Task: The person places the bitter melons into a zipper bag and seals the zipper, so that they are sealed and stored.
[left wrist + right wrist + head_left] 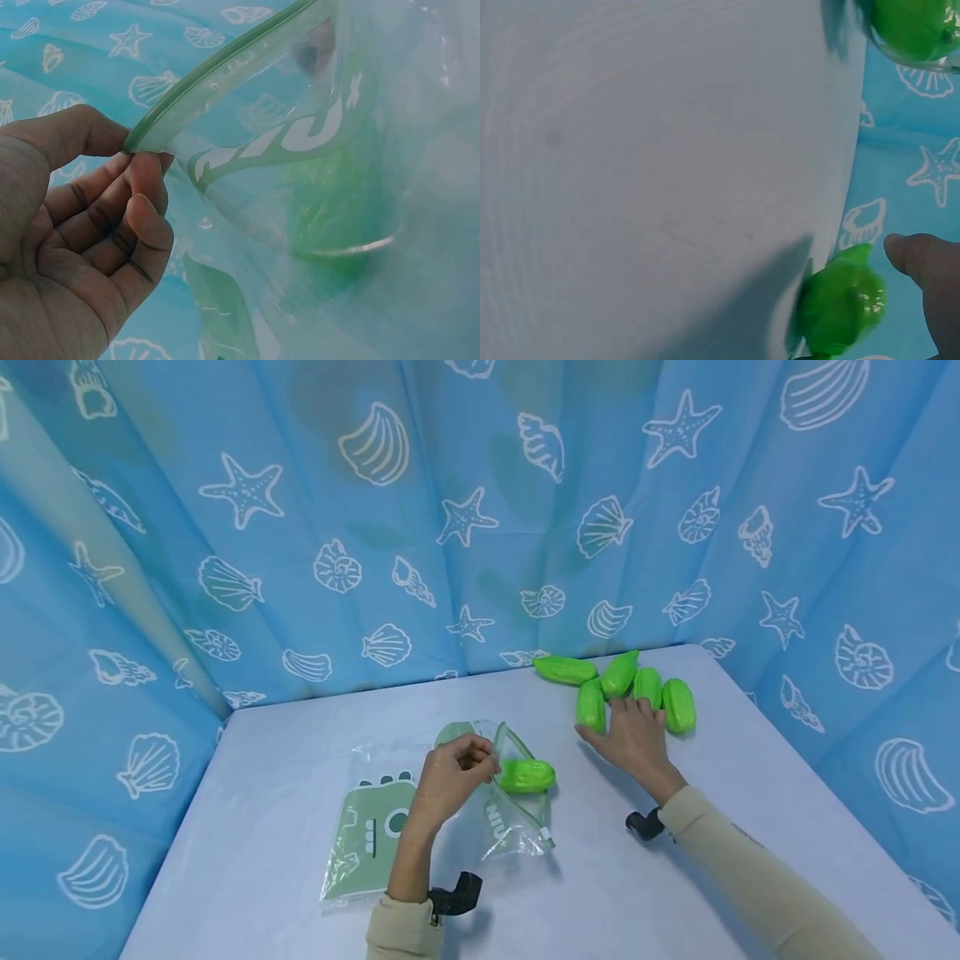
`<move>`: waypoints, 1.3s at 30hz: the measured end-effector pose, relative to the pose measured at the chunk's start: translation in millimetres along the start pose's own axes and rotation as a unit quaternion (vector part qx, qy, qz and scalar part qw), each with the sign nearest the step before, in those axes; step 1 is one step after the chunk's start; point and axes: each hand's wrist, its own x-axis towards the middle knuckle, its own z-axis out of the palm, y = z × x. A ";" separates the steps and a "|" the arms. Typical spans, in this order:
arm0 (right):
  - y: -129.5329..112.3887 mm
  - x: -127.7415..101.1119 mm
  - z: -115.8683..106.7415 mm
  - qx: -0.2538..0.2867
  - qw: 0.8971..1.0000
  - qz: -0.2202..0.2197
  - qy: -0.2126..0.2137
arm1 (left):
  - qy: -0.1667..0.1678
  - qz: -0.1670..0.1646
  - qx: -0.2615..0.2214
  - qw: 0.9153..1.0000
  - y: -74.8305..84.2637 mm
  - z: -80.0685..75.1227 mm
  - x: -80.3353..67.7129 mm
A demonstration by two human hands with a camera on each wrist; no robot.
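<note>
Left hand [453, 772] pinching zip bag [480, 793] rim; right hand [636, 739] flat, fingers spread, on green pods [633, 693]

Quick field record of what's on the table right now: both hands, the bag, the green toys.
left hand: pinches the bag's zip edge, holding the mouth up
bag: clear plastic, green print, lying on the table
toy in bag: one green piece at the open mouth
right hand: fingers spread, resting on the pile
pile: five green pieces, far side
</note>
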 end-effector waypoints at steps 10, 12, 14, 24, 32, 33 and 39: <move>11.4 -0.2 6.7 0.024 1.000 0.011 -0.004 | -0.003 0.014 -0.001 1.000 -1.3 1.7 1.4; 12.1 2.3 6.6 0.019 1.000 0.013 -0.008 | -0.001 0.018 0.001 1.000 -0.8 1.0 2.1; 12.9 4.2 6.6 0.021 0.999 0.018 -0.017 | -0.001 0.017 0.001 1.000 -0.3 0.8 2.6; 13.5 0.7 1.0 0.046 0.999 0.015 -0.013 | -0.010 0.011 -0.006 1.000 2.6 2.2 2.3; 14.5 -11.6 -14.9 0.086 0.996 0.004 -0.022 | -0.016 0.016 0.002 1.000 33.4 -3.7 -10.6; 14.8 -12.3 -16.6 0.092 0.995 0.001 -0.025 | -0.015 0.016 0.002 1.000 34.3 -3.9 -10.8; 14.1 -18.5 -23.8 0.121 0.992 -0.019 -0.033 | -0.013 0.008 -0.001 1.000 14.3 -0.8 -2.7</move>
